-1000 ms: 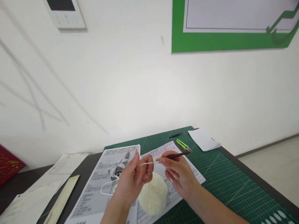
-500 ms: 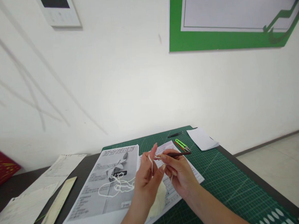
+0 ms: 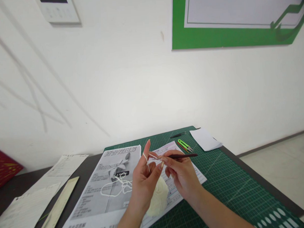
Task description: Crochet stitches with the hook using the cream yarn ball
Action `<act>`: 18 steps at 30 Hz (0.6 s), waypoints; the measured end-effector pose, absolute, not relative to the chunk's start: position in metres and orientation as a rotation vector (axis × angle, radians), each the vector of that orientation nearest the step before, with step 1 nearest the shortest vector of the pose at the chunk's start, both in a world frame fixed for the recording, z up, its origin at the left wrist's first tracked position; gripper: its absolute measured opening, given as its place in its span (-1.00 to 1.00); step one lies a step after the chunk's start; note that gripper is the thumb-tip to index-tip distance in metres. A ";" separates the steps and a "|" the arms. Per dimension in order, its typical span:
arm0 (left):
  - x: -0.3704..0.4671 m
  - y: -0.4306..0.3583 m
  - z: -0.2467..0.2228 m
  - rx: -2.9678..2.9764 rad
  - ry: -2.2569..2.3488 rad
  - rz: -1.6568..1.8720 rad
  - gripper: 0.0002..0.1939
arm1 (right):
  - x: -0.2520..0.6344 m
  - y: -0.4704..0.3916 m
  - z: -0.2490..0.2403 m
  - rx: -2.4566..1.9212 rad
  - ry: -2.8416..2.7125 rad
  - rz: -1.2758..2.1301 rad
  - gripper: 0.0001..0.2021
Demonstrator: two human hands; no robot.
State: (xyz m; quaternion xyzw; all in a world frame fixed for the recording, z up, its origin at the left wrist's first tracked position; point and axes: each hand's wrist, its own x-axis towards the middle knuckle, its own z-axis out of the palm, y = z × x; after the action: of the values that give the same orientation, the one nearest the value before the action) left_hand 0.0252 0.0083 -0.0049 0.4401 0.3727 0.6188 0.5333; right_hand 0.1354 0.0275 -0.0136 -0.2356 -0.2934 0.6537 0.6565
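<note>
Cream yarn (image 3: 153, 156) loops round the raised index finger of my left hand (image 3: 143, 184); that hand's thumb and other fingers pinch at the working end. My right hand (image 3: 184, 174) grips a dark crochet hook (image 3: 184, 156) like a pen, its tip at the yarn between both hands. The stitches there are too small to make out. Below the hands sits a pale yarn ball (image 3: 159, 197), partly covered by my left hand. A loose tangle of yarn (image 3: 123, 185) lies on a printed sheet (image 3: 92, 199) to the left.
A green cutting mat (image 3: 234, 187) covers much of the dark table. On it lie green thread snips (image 3: 185, 145), a dark slim tool (image 3: 177, 135), a second printed sheet (image 3: 197, 177) and white paper (image 3: 205, 140). Handwritten pages (image 3: 37, 194) and a pale strip (image 3: 57, 205) lie left.
My left hand has shifted slightly left, its index finger now more upright, and the strand to the hook is longer. The hook lies more level. More of the yarn ball shows.
</note>
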 end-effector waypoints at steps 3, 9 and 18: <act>0.026 0.007 -0.005 1.018 0.903 1.499 -0.33 | 0.135 0.026 -0.015 -0.518 -0.717 1.457 -0.91; 0.028 0.007 -0.003 0.988 0.906 1.572 -0.47 | 0.135 0.024 -0.020 -0.501 -0.867 1.326 -0.87; 0.025 0.008 -0.001 1.060 0.935 1.590 -0.46 | 0.138 0.022 -0.022 -0.525 -1.132 1.045 -0.89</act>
State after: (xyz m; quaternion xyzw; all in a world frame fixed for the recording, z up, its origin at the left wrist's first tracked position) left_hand 0.0254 0.0081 -0.0013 0.4357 0.3840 0.6534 0.4855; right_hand 0.1383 0.0215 -0.0217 -0.2347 -0.5057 0.4666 0.6866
